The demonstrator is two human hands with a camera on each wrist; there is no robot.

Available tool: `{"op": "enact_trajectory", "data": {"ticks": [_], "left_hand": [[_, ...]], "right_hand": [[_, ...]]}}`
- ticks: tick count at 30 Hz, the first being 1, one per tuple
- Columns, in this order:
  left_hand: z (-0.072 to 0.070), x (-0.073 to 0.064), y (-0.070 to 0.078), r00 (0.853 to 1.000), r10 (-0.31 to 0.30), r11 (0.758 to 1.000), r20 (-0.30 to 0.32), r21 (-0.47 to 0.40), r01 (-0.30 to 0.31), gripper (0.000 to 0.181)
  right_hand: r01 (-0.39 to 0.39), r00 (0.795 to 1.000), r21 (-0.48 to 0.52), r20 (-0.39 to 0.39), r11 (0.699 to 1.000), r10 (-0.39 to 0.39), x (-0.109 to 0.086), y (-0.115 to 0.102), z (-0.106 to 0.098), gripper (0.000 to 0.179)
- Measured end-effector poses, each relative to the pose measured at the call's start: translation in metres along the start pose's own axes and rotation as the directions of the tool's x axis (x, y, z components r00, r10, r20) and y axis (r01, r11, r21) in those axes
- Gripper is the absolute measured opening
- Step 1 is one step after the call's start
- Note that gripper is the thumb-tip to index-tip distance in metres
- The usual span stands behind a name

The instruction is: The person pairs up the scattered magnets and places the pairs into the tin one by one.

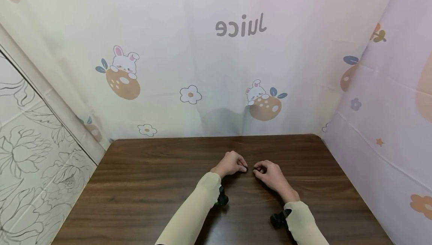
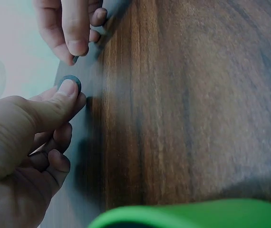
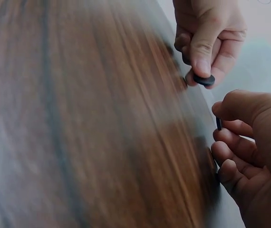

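Observation:
Above the far half of the wooden table, my left hand and right hand face each other with a small gap between the fingertips. Between thumb and index finger, the left hand pinches a small flat black disc, whose rim shows round the thumb tip in the left wrist view. My right hand pinches a second thin black piece, seen edge-on in the right wrist view and mostly covered by the fingertips. The two black pieces are apart. The other fingers of both hands are loosely curled.
The dark brown wooden table ends at a pale printed curtain behind, with more cloth at both sides. A black wrist camera is strapped to the right sleeve and another to the left.

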State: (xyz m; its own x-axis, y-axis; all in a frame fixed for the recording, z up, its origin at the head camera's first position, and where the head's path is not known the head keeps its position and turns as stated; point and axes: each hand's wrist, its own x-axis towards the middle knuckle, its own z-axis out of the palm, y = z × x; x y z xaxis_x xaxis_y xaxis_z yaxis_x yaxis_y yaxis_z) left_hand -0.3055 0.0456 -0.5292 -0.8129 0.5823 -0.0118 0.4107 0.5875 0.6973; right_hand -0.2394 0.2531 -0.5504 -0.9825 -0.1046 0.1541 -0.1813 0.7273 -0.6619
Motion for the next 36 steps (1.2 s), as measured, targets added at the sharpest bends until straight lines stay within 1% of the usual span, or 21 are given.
{"op": "enact_trajectory", "data": {"ticks": [9, 15, 23, 32, 36], "left_hand": [[0.0033, -0.0004, 0.0028, 1.000, -0.008, 0.999, -0.006, -0.047, 0.008, 0.005], [0.0049, -0.0002, 0.0029, 1.000, -0.013, 0.999, -0.015, -0.049, 0.012, 0.005], [0.0049, -0.0015, 0.0054, 1.000, -0.023, 0.998, -0.011, -0.051, 0.022, 0.005], [0.0092, 0.0006, 0.0086, 1.000, -0.011, 0.998, -0.014, -0.061, 0.010, 0.006], [0.0098, 0.0007, 0.0087, 1.000, -0.008, 0.998, -0.021, -0.060, 0.006, 0.005]], "right_hand": [[-0.002, 1.000, 0.007, 0.018, 1.000, 0.002, -0.0009, -0.0040, 0.0049, 0.013], [-0.011, 1.000, 0.030, 0.029, 0.999, 0.010, -0.0016, -0.0052, 0.0064, 0.013], [0.000, 1.000, 0.041, -0.002, 0.999, 0.000, -0.0020, -0.0046, 0.0069, 0.012], [0.022, 1.000, 0.033, -0.008, 0.999, -0.021, -0.0023, -0.0076, 0.0033, 0.015], [0.017, 1.000, 0.049, 0.003, 0.999, -0.017, -0.0035, -0.0094, 0.0020, 0.015]]}}
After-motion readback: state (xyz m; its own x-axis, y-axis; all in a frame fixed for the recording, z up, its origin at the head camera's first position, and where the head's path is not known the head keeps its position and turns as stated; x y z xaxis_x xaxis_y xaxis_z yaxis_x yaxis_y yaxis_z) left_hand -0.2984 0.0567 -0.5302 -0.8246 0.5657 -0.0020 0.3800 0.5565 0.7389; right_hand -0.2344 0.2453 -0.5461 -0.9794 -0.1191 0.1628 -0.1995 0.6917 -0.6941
